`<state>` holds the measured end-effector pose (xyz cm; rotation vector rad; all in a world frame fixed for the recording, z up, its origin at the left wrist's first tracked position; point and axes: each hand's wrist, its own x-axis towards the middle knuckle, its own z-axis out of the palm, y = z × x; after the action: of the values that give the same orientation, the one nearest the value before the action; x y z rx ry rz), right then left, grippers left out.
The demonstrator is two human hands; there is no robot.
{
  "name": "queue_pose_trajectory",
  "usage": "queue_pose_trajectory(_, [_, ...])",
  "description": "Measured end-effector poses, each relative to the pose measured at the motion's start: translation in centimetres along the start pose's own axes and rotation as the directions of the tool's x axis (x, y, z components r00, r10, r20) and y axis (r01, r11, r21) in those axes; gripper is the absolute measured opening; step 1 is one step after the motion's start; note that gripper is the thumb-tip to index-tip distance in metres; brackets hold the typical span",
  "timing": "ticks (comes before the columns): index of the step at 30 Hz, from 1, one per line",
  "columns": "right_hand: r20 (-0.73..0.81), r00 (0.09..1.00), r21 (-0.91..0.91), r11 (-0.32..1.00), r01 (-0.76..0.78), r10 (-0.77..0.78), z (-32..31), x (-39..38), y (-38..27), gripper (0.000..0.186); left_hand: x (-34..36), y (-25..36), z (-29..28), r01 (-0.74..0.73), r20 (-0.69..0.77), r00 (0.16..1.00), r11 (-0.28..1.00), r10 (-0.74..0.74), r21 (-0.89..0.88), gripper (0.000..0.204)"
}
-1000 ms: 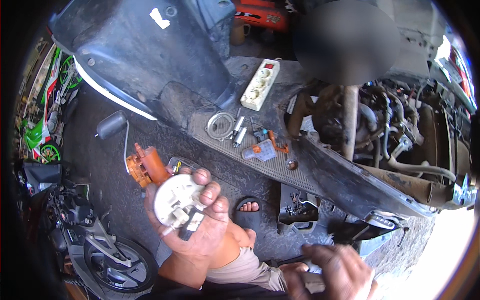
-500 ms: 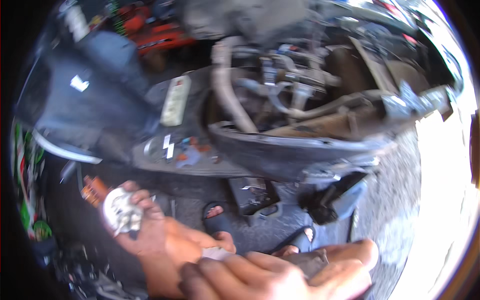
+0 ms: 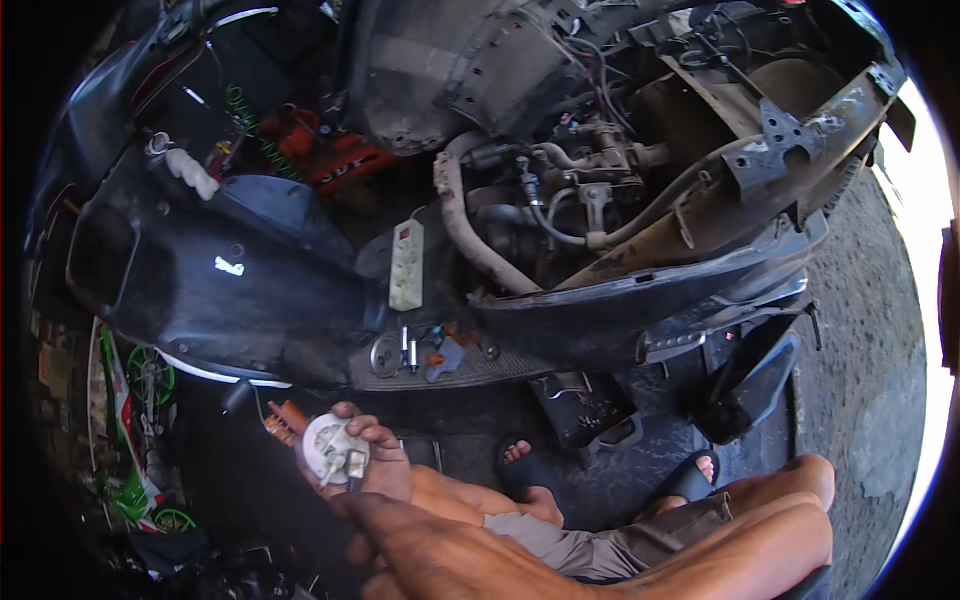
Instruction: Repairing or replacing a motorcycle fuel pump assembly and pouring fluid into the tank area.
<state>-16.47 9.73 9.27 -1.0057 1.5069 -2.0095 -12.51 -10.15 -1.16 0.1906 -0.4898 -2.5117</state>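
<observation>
My left hand [image 3: 375, 450] is closed around what looks like a fuel pump [image 3: 332, 445], with a white round top turned up toward me. On its far-left side sticks out an orange-brown part [image 3: 284, 422], and a black float [image 3: 238, 397] hangs on a thin wire arm. Just below the pump's connector [image 3: 355, 463] is my right hand [image 3: 385, 540], back upward and fingers curled. Its fingertips reach the pump's near edge; a short dark piece shows there, and what they pinch is hidden.
A partly stripped black scooter [image 3: 600, 320] spans the far side. On its footboard lie a white power strip [image 3: 406, 265] and several small parts [image 3: 445, 355]. A black tray [image 3: 585, 405] and a black plastic piece [image 3: 750, 380] lie beyond my sandalled feet.
My view has swung left, so the scene sits farther right and is sharper. My right hand has come left from over my lap to the pump, which stays in my left hand.
</observation>
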Motion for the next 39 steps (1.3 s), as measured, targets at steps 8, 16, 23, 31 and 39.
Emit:
queue_pose_trajectory(8, [-0.090,0.893,0.097,0.897,-0.432,0.440,-6.6,-2.1,1.8,0.048,0.3,-0.4,-0.1,0.051,0.052,0.997,0.996,-0.055,0.071,0.048])
queue_pose_trajectory(16, [-0.295,0.697,0.090,0.745,-0.661,0.654,-13.9,-2.0,7.6,0.049,0.8,-2.7,3.4,0.064,0.159,0.982,0.978,-0.097,0.200,0.043])
queue_pose_trajectory(23, [-0.252,0.899,-0.559,0.705,-0.437,0.357,-14.8,-5.8,10.2,0.038,2.9,-5.6,7.5,0.283,0.110,0.939,0.914,-0.326,0.289,0.036])
queue_pose_trajectory(31, [-0.142,0.804,-0.754,0.463,-0.466,0.578,-14.9,-8.0,10.0,0.042,5.2,-8.8,7.0,0.217,0.096,0.955,0.878,-0.282,0.427,0.030])
queue_pose_trajectory(39, [-0.053,0.756,-0.831,0.391,-0.396,0.653,-14.9,-7.9,10.8,0.046,5.4,-9.4,7.0,0.104,0.162,0.952,0.776,-0.258,0.622,0.029])
